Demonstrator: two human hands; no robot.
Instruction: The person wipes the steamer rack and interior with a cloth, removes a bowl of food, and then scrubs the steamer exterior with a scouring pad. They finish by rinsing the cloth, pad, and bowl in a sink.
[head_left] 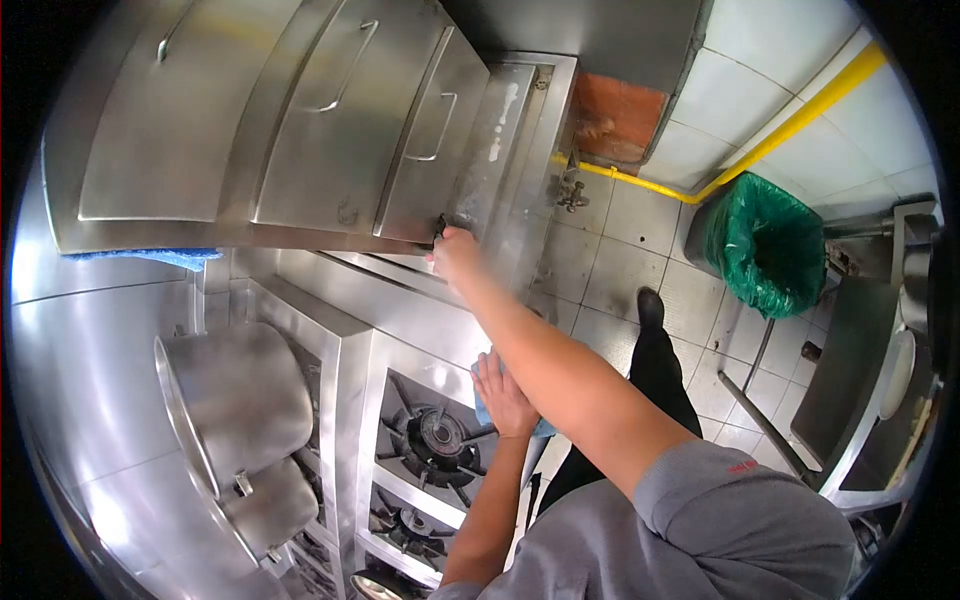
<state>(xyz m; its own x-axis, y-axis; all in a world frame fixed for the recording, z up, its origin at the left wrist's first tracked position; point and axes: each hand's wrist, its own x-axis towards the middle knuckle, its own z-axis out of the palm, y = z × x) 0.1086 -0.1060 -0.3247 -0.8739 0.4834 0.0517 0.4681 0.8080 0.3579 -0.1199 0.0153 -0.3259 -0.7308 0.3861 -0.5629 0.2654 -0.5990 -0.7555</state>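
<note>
My right hand [458, 255] reaches forward and is closed around a small black knob or handle [440, 228] at the lower edge of the stainless steel front with metal handles. Its fingertips are partly hidden. Closer to my body, my left hand [503, 395] rests on a blue cloth [481, 408] at the edge of the steel stove [425, 352]. The fingers of that hand lie fairly straight over the cloth, keeping it against the metal. Right beside it is a gas burner [440, 435] with a black grate.
Two large steel pots [235, 400] stand left of the burners. Another blue cloth [150, 257] lies along the steel unit's edge. A bin with a green liner [765, 245] stands on the tiled floor, near a yellow pipe [790, 125]. A steel table [850, 380] is at right.
</note>
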